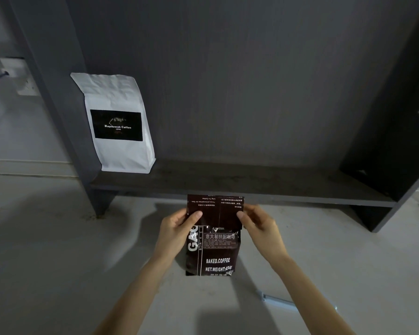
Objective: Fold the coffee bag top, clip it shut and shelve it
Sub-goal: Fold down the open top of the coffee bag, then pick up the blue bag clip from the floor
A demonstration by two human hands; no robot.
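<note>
A dark brown coffee bag [214,252] with white print stands upright on the pale floor in front of the shelf. Its top flap [215,210] is folded down toward me, showing upside-down text. My left hand [179,228] pinches the flap's left edge, thumb on the front. On the flap's right edge my right hand [257,223] grips the same way. A long pale clip [298,303] lies on the floor to the right of my right forearm, apart from the bag.
A dark grey shelf board [252,187] runs just behind the bag, with a dark back panel and side walls. A white coffee bag [117,122] with a black label stands at its left end. A wall socket [20,76] is at far left.
</note>
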